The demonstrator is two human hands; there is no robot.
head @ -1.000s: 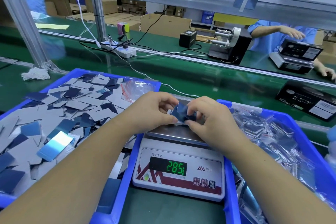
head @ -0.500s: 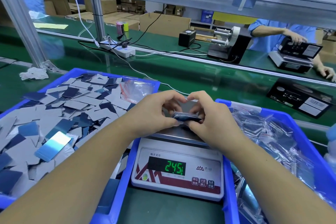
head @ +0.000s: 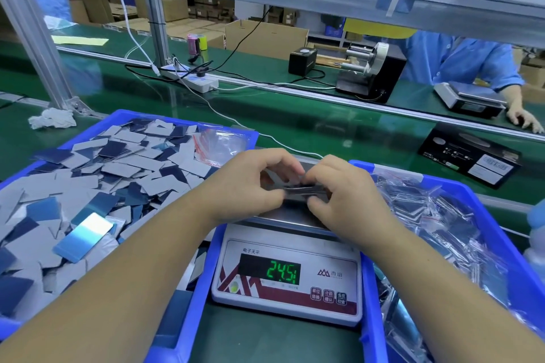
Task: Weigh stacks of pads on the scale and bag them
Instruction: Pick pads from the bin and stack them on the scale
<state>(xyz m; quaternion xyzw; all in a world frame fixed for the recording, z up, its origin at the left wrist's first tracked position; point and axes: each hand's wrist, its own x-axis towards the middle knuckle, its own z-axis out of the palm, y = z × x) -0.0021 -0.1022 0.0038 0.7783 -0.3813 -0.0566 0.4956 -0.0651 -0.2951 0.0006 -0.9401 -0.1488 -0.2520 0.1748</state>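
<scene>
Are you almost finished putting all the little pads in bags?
Not nearly. Done: the right bin holds many filled bags. In hand: the left hand and right hand hold one stack of pads over the scale. Left: the left bin holds many loose pads.
</scene>
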